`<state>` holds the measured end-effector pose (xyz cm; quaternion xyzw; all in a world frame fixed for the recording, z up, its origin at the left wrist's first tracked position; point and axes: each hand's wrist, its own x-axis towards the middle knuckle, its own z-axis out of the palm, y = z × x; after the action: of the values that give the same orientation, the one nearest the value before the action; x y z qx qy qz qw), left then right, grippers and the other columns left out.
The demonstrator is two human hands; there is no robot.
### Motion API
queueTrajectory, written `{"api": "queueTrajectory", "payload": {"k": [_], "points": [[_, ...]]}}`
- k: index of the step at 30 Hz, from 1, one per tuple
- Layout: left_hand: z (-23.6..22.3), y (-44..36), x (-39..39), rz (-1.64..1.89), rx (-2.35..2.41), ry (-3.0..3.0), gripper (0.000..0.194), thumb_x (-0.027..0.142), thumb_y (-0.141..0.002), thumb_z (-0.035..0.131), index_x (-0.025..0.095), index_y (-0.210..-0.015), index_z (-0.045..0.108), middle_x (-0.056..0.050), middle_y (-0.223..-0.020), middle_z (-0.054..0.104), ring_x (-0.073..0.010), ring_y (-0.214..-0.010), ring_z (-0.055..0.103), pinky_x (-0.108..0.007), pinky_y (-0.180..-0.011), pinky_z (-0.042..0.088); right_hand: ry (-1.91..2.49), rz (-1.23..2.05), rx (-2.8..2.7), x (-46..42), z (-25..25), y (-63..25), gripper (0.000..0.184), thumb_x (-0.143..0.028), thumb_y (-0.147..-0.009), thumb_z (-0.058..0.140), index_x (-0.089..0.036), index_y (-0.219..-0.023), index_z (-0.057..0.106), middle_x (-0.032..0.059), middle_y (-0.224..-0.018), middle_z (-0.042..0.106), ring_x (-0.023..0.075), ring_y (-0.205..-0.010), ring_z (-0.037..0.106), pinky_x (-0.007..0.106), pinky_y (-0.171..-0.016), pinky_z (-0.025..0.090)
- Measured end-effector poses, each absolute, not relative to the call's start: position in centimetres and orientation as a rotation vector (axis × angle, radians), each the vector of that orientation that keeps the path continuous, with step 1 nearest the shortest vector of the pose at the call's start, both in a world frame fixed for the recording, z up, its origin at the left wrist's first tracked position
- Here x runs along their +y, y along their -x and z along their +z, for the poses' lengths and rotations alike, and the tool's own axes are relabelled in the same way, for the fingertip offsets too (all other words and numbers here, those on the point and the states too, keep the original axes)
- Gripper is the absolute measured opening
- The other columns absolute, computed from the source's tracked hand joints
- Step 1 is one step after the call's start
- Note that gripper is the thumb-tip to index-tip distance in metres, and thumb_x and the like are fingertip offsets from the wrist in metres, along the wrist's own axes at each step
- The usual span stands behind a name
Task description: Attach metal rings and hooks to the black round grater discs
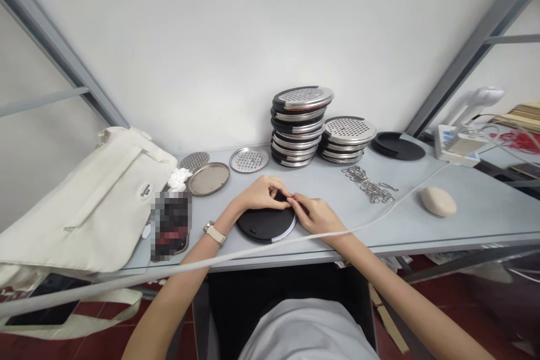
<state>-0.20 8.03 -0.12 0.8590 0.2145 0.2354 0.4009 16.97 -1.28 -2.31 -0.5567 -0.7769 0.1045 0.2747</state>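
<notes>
A black round grater holder (264, 225) lies near the table's front edge, with a pale strip along its right rim. My left hand (265, 193) is curled over its far edge, thumb and fingers closed around a dark part there. My right hand (315, 214) meets it at the right, thumb and forefinger pinched at the same spot. What that pinch holds is too small to make out. To the right lies a pile of small metal wire hooks (369, 184). Loose metal grater discs, one with a raised pattern (248, 160) and one plain-faced (209, 179), lie behind my left hand.
A tall stack of round graters (298, 129) and a shorter stack (346, 140) stand by the wall. Another black holder (399, 146) lies right of them. A white cable (363, 226) crosses in front. A white bag (88, 202), a phone (171, 228) and a beige rounded object (439, 202) flank the work area.
</notes>
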Motion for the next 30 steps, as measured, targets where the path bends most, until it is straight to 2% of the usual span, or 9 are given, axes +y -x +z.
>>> {"api": "queueTrajectory", "payload": {"k": [17, 30], "points": [[0.13, 0.21, 7.90, 0.596, 0.500, -2.157, 0.025, 0.030, -0.066, 0.071, 0.010, -0.082, 0.070, 0.003, -0.062, 0.046, -0.0044, -0.050, 0.037, -0.019, -0.046, 0.026, 1.454, 0.270, -2.057, -1.47, -2.26, -16.94, 0.030, -0.033, -0.095, 0.033, -0.019, -0.082, 0.056, 0.0036, -0.066, 0.064, 0.0144, -0.055, 0.058, 0.022, -0.054, 0.033], [0.16, 0.21, 7.92, 0.540, 0.530, -2.175, 0.025, 0.033, -0.066, 0.071, 0.012, -0.080, 0.069, 0.003, -0.064, 0.048, -0.0044, -0.051, 0.036, -0.019, -0.046, 0.027, 1.440, 0.258, -2.029, -1.34, -2.39, -16.94, 0.030, -0.032, -0.094, 0.033, -0.019, -0.076, 0.053, 0.0021, -0.063, 0.060, 0.0131, -0.052, 0.055, 0.022, -0.053, 0.031]]}}
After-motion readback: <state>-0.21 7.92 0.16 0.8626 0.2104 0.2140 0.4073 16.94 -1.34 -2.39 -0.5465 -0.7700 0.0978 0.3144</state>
